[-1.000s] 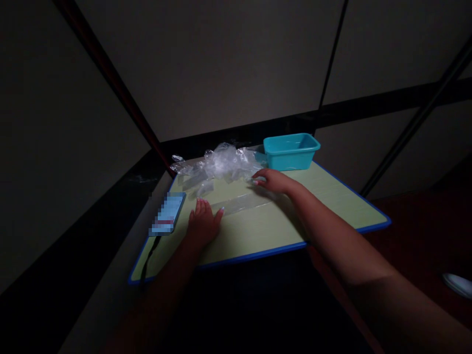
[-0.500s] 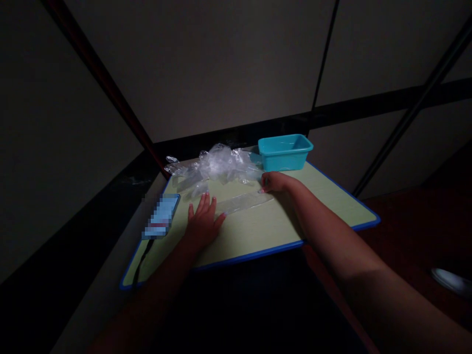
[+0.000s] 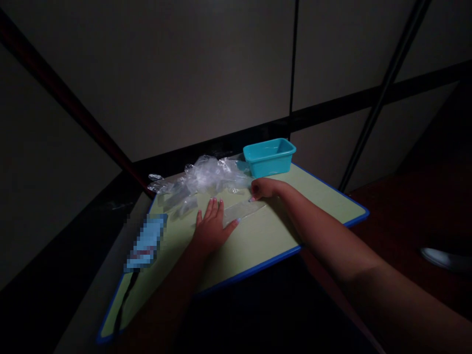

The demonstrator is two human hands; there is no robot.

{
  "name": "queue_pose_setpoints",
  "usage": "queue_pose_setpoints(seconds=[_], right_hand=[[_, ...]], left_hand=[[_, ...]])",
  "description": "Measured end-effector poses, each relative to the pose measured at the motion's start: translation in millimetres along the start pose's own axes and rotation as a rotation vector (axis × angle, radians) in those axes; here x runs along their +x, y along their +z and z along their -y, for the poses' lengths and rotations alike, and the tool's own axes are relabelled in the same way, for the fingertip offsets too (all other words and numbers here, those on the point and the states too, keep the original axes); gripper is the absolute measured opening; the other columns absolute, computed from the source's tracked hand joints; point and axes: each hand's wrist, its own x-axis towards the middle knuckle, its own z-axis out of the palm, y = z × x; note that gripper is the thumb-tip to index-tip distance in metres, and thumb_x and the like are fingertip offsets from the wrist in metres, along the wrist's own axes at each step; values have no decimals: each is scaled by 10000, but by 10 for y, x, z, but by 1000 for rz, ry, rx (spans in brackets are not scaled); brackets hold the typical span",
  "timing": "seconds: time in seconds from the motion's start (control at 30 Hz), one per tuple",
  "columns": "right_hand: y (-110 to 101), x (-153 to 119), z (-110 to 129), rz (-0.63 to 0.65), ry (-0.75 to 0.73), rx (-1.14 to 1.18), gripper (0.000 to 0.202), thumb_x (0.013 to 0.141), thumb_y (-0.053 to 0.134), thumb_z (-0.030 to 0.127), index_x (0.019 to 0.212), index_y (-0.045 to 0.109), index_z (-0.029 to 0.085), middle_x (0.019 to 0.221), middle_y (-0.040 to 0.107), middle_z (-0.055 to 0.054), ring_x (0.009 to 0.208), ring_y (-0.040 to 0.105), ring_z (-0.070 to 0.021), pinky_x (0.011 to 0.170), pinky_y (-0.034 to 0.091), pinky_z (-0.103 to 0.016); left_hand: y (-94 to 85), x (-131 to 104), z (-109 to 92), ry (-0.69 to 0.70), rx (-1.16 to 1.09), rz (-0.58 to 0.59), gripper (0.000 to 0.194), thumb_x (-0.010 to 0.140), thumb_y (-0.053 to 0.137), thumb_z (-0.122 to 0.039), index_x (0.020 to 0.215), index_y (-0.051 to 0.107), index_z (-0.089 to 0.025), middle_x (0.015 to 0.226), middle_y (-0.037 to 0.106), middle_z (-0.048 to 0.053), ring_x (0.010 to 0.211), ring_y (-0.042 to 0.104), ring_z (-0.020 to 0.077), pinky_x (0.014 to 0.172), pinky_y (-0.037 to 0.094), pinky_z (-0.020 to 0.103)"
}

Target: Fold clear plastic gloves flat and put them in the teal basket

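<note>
A clear plastic bag (image 3: 245, 211), folded into a long flat strip, lies on the pale yellow tabletop (image 3: 269, 233). Pressed flat over its left end is my left hand (image 3: 213, 226), fingers spread. My right hand (image 3: 263, 188) is closed at the bag's far right part, its fingertips pinching the plastic or pressing on it. Just beyond both hands sits a crumpled heap of clear plastic bags (image 3: 206, 174). Some looser plastic pieces (image 3: 182, 206) lie at the heap's near side.
A turquoise plastic basin (image 3: 271, 160) stands at the table's back right. A phone (image 3: 147, 243) with a black strap (image 3: 125, 300) lies along the left edge. Blue trim (image 3: 258, 270) borders the table, and a panelled wall (image 3: 206, 73) rises behind it. A white shoe (image 3: 442, 258) shows on the floor at right.
The view has tilted and shifted, so the table sits further left. Relative to the bag, my left hand has slid right over its left end; my right hand stays about where it was.
</note>
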Motion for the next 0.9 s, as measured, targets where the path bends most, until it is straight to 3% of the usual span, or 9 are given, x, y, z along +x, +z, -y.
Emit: queue_pose_setpoints(seconds=[0.47,0.7,0.9], right_hand=[[41,29,13,-3,21,-127,227,757,631,311,880,710,137,868,704,-87,772,619,-196,589,399,-237],[-7,-23,58,-70,57,34,247,750,654,308,918,680,128,860,695,-66,756,604,-162,583,389,-211],[17,-10,53,-62,102,273,195,711,678,211,887,644,133,691,659,-29,611,580,-130,535,393,-196]], left_hand=[[35,-23,-86,-64,-63,80,841,852,207,-649,1436,171,-43,1514,72,174,1401,50,263,1080,166,520],[33,-24,-87,-73,-50,104,860,838,177,-677,1443,151,-66,1521,42,146,1403,34,255,1081,176,516],[9,-31,-100,-74,-53,107,868,836,161,-678,1444,141,-59,1522,45,138,1405,31,243,1086,162,517]])
